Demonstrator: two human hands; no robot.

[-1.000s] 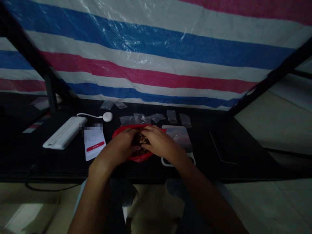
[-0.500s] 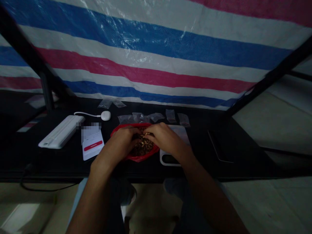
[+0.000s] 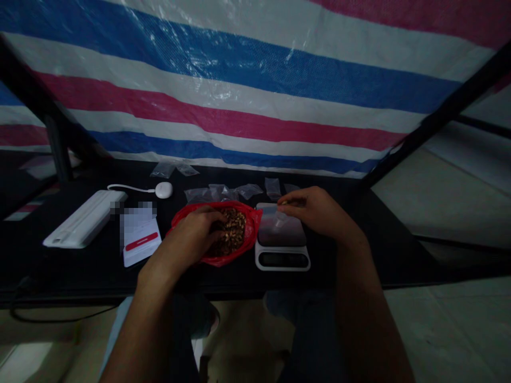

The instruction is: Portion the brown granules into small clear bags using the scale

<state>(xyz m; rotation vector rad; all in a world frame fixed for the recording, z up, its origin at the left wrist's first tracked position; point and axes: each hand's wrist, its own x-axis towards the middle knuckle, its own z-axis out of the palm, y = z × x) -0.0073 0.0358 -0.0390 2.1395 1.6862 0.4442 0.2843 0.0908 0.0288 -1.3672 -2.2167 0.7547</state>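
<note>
My left hand [image 3: 199, 226] reaches into a red plastic bag [image 3: 199, 259] that holds many small brown, seed-like pieces [image 3: 233, 231]. Its thumb and index finger are apart; the other fingertips are partly hidden. To the right, a white kitchen scale [image 3: 261, 250] with a grey plate lies flat. My right hand [image 3: 309, 210] is over the plate's far right corner, thumb and fingers pinched on a small yellowish piece [image 3: 284, 202]. Just below those fingertips is a small clear plastic bag [image 3: 279, 219] on the scale; whether the fingers touch it I cannot tell.
Several small clear bags [image 3: 223, 192] lie in a row behind the red bag, and more [image 3: 163, 169] farther back. On the left are a phone [image 3: 139, 242] with a lit screen, a long white device [image 3: 85, 218] and a round white piece [image 3: 163, 190] on a cable. A striped sheet [image 3: 255, 106] hangs behind.
My right hand has left the red bag and moved right, over the scale, with a small piece in its fingertips. My left hand stays in the bag. The view has shifted slightly.
</note>
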